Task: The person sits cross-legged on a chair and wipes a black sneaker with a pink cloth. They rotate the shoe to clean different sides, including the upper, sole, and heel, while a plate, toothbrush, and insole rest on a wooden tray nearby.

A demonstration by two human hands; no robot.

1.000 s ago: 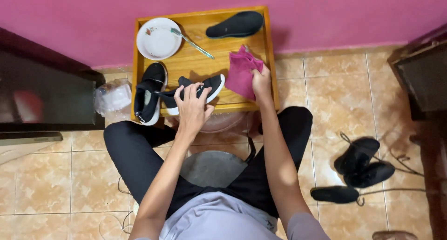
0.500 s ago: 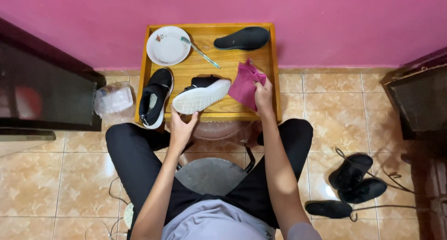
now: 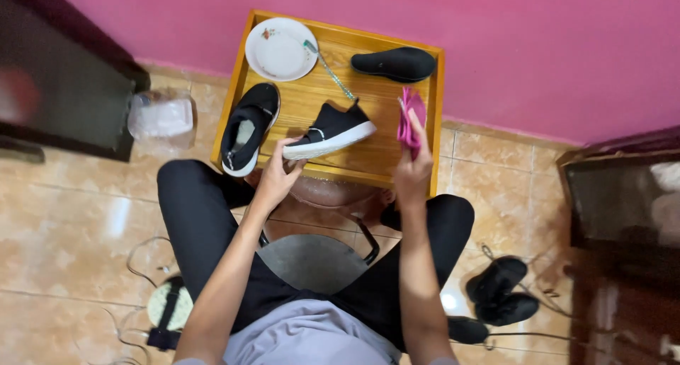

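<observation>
The wooden worktop (image 3: 312, 99) sits in front of my knees against the pink wall (image 3: 496, 39), and the biggest change on it is the black shoe with the white sole (image 3: 329, 131). Half a second ago it lay on its side with the sole turned toward me; now it stands tipped up on its sole edge, toe pointing toward my left hand (image 3: 278, 177), heel raised toward the middle of the worktop. That hand has come back up from my lap and is closed around the toe end of the sole, pinching it between thumb and fingers. So the shoe is back under my control and its upper faces the cloth side.

My right hand (image 3: 413, 168) has lifted too. It is closed on the bunched pink cloth (image 3: 411, 117), which a moment ago lay pressed down near the worktop's right edge and now is held up off the wood, just beside the shoe's heel but not touching it.

The second black shoe (image 3: 248, 128) stays where it was, hanging over the left front edge. The loose black insole (image 3: 394, 63) remains at the back right, the white plate (image 3: 281, 48) at the back left, and the small brush (image 3: 327, 70) lies between them, unmoved. More dark shoes (image 3: 501, 300) rest on the tiled floor (image 3: 64, 223) to my right.
</observation>
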